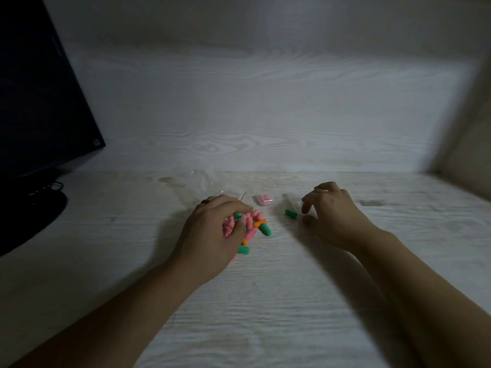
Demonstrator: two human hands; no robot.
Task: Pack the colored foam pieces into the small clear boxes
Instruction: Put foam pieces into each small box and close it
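Near table (265, 301): left bare between the forearms.
Left side: blocked by the monitor (39, 88) and its base.
Centre: occupied by the foam pieces (255, 227) and a small clear box (263, 200).
Back: closed by the wall (265, 102).

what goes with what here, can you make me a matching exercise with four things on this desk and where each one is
Things:
1. pile of foam pieces
2. single green piece
3. small box of pink pieces
4. monitor

Places:
a. far left of the desk
b. under the left hand
c. by the right hand fingertips
d. behind the pile, between the hands

Pairs: 1-b, 2-c, 3-d, 4-a
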